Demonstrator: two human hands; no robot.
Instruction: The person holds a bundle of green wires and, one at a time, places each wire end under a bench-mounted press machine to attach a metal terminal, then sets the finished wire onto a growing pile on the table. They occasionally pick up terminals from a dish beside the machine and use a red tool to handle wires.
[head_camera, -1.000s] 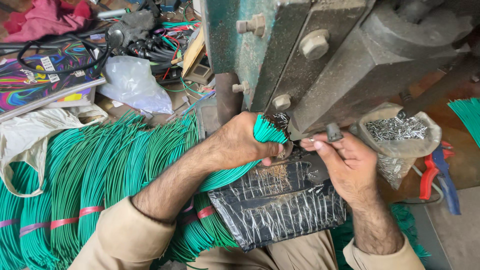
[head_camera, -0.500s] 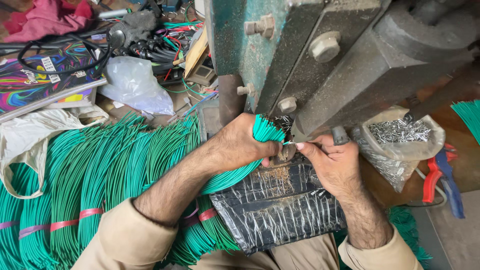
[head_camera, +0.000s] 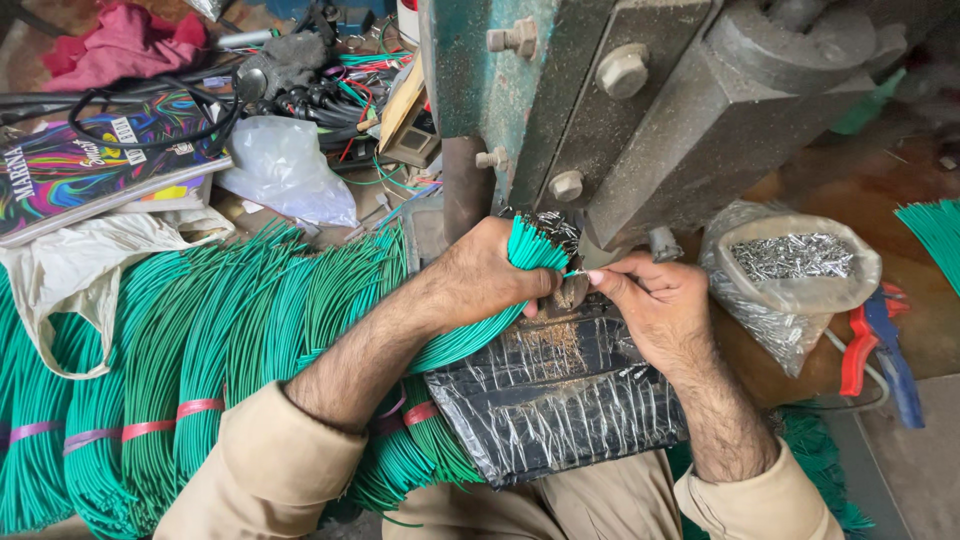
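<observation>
A: Left hand (head_camera: 485, 275) grips the green wire bundle (head_camera: 530, 245) at the press (head_camera: 640, 110). Change?
B: Right hand (head_camera: 650, 305) has crept closer, fingertips pinching one wire end (head_camera: 574, 273) beneath the die.

Tight working gap under the press

The grey-green press (head_camera: 640, 110) overhangs both hands from above. The green wire bundles (head_camera: 190, 340) fill the left, the open bag of metal pins (head_camera: 795, 275) and red-blue pliers (head_camera: 880, 345) block the right, and only the black plastic-wrapped pad (head_camera: 560, 400) in front lies open.
</observation>
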